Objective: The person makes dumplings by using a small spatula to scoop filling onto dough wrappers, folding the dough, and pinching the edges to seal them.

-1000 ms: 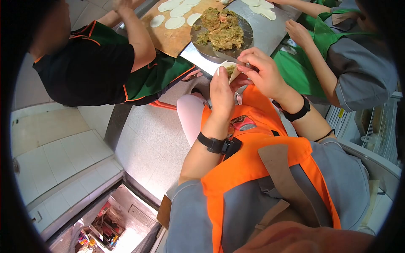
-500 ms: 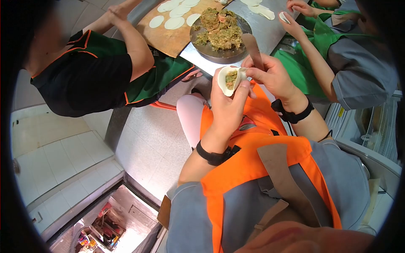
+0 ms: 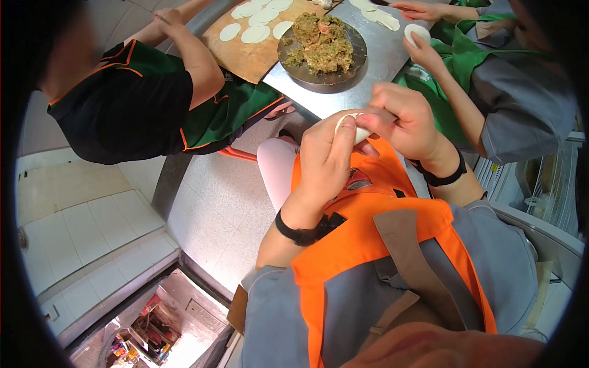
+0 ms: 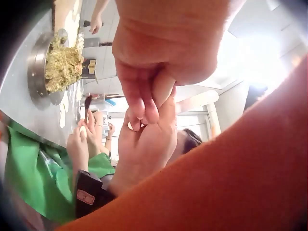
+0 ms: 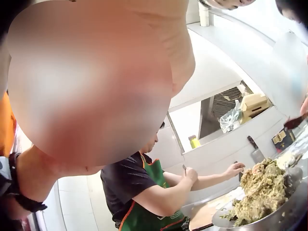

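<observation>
In front of the orange apron, both hands meet at a folded white dumpling [image 3: 359, 130]; its filling no longer shows. My left hand [image 3: 326, 153] cups the dumpling from the left, its thumb lying along the dough. From the right, my right hand [image 3: 402, 116] pinches the dough edge with thumb and curled fingers. In the left wrist view the two hands overlap and cover most of the dumpling. Beyond them, on the metal table [image 3: 383, 58], a round pan [image 3: 331, 83] carries a heap of greenish filling [image 3: 322, 46].
Left of the pan, round dough wrappers [image 3: 254, 34] lie on a wooden board [image 3: 230, 60]. A person in black [image 3: 135, 116] sits at the left. At the right, a person in a green apron [image 3: 463, 49] holds a white wrapper [image 3: 417, 35]. A cleaver [image 5: 256, 153] lies behind the pan.
The wrapper, open with filling showing half a second ago, is now folded over. The spatula seen upright in my right hand is out of sight. The person at right has raised a wrapper.
</observation>
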The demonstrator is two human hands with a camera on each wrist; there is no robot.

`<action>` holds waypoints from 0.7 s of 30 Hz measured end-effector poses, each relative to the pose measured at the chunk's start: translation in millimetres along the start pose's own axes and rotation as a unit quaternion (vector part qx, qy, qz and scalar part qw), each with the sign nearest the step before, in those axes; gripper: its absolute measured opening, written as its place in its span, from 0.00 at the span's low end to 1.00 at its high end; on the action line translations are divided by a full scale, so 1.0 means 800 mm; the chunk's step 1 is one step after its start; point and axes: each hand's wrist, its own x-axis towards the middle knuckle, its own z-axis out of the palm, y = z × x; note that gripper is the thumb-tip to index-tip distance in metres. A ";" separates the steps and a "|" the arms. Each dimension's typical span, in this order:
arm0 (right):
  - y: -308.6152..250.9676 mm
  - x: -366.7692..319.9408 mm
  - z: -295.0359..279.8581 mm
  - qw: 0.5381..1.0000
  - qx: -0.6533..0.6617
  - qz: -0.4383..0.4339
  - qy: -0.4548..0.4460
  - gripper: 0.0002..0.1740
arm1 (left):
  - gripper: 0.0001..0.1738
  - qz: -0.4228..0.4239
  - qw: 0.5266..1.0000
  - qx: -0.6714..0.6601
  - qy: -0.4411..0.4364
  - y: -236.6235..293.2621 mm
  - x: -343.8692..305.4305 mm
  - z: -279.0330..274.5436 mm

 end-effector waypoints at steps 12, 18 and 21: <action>-0.020 0.009 0.017 0.996 0.038 -0.067 -0.041 0.08 | 0.19 0.094 0.994 0.062 -0.003 0.011 -0.022 0.011; -0.016 0.007 0.023 0.997 0.033 -0.065 -0.019 0.10 | 0.21 0.107 0.994 0.002 -0.003 0.009 -0.017 0.011; -0.024 0.012 0.015 0.996 0.082 0.032 -0.010 0.11 | 0.26 0.052 0.996 -0.066 0.040 0.032 -0.010 0.021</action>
